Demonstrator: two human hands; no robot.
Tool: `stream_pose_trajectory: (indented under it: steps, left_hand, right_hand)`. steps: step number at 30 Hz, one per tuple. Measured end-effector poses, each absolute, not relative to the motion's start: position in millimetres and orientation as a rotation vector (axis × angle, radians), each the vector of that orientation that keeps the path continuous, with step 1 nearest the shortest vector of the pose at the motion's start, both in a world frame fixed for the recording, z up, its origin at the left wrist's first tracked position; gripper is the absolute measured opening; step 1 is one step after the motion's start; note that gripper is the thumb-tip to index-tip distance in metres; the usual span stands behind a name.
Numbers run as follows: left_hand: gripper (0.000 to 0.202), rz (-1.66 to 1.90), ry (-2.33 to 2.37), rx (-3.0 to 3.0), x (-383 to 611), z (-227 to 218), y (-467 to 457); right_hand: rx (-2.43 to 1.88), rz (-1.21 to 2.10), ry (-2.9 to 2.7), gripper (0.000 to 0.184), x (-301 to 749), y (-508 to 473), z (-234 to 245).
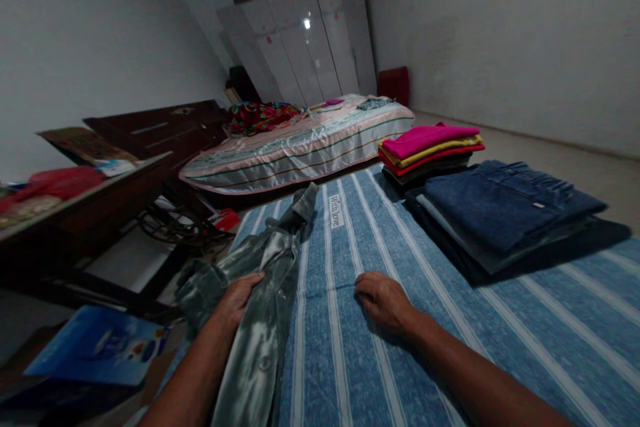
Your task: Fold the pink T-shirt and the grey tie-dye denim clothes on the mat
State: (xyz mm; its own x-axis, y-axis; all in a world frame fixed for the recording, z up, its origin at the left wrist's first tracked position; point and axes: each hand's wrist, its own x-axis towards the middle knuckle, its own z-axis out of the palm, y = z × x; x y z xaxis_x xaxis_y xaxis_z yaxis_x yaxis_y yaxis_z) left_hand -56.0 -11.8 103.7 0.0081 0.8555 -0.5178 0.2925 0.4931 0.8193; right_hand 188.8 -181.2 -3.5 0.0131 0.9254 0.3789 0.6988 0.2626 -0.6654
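A mottled grey-green denim jacket (pixel 265 320) with a round button lies lengthwise along the left side of the striped blue sheet (pixel 345 333). Its far end bends towards the bed, and part of it bunches up at the left edge. My left hand (pixel 241 297) is on the jacket's middle, closed over the cloth, with some fingertips hidden. To the right of the jacket, my right hand (pixel 383 300) rests on the sheet with curled fingers. I see nothing in it. Further right is a stack of folded jeans (pixel 505 207).
Behind the jeans stands a pile of folded pink, yellow and red clothes (pixel 433 141). A bed (pixel 310 147) lies beyond, before a wardrobe (pixel 300 40). On the left are a sewing machine table (pixel 100 193) and a blue box (pixel 100 347).
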Motion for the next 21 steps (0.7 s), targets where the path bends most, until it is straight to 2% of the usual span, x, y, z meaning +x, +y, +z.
stream_pose_trajectory:
  steps: [6, 13, 16, 19, 21]
  left_hand:
    - [0.007, 0.63, 1.525, 0.93, -57, 100, -9]
    - [0.003, 0.629, 1.531, 1.081, -53, 95, -12]
    - [0.011, 0.615, 1.463, 1.22, -42, 96, -28]
    - [0.023, 0.455, 1.297, 1.501, -26, 102, -54]
    - [0.029, 0.166, 1.094, 1.964, -18, 108, -69]
  right_hand:
    - [-1.502, 0.363, -1.738, 0.02, 189, -183, -4]
    - [-1.467, 0.392, -1.733, 0.021, 192, -184, -6]
    - [-1.467, 0.39, -1.718, 0.022, 192, -185, -6]
    - [-1.462, 0.394, -1.717, 0.022, 193, -185, -8]
    - [-1.449, 0.399, -1.721, 0.023, 193, -185, -9]
